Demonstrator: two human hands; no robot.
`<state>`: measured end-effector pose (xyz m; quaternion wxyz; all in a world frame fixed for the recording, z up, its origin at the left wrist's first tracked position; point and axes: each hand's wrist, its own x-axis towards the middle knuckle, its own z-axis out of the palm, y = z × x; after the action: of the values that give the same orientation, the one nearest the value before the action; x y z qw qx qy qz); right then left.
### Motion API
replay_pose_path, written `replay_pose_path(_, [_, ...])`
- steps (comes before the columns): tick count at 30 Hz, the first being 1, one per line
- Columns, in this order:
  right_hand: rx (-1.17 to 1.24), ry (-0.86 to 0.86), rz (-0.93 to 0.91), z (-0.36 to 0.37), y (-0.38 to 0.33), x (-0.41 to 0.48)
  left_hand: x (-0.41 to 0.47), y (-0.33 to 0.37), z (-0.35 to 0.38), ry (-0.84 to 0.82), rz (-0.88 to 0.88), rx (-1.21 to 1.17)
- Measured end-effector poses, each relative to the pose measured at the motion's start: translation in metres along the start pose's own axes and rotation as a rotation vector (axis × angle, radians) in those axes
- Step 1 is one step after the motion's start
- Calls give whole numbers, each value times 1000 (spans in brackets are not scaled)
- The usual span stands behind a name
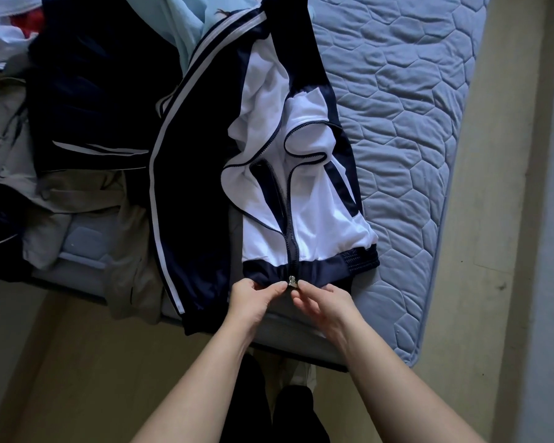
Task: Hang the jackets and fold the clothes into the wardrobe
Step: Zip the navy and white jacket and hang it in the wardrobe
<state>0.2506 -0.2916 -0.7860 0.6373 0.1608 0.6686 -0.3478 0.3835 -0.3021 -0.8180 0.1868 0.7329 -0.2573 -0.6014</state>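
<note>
The fingertips [277, 286] of the left hand [253, 298] pinch the navy hem just left of the zipper slider [291, 280]. The right hand [320, 302] pinches the hem on the slider's other side (whether it grips the pull tab itself cannot be told). The slider sits at the bottom of the track jacket [317, 219], whose zipper tapes lie together just above it and gape apart higher up. The jacket lies on the quilted mattress [413, 123], hem toward the person, one sleeve hanging over the edge. Assessment: zipping is at its start. No hanger or wardrobe is in view, and the clothes pile [77, 129] beside the jacket lies unfolded. Most of the task is outstanding.
</note>
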Motion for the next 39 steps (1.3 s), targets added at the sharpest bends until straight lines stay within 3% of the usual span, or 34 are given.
replay_pose_path(2, [-428,62,-150,-5,2,-3,0,-1,0,14,-8,-28])
replay_pose_path(5, [-987,142,-517,-12,3,-5,1,2,0,-38,-35,-79])
replay_pose_path(8, [-1136,102,-754,-12,2,-6,3,6,1,-70,-47,-97])
replay_pose_path(15, [-1586,215,-1001,-3,5,-3,6,9,-2,-35,-25,1])
replay_pose_path(20, [-1691,228,-1202,3,2,-5,6,15,-3,-54,2,34])
replay_pose_path(25, [-1844,39,-1146,-2,-16,2,6,13,-8,-14,77,195])
replay_pose_path(29, [-1908,82,-1333,12,-30,-5,1,6,-7,46,99,264])
replay_pose_path(39, [-1693,142,-1522,52,-88,-13,-8,-32,-27,87,33,362])
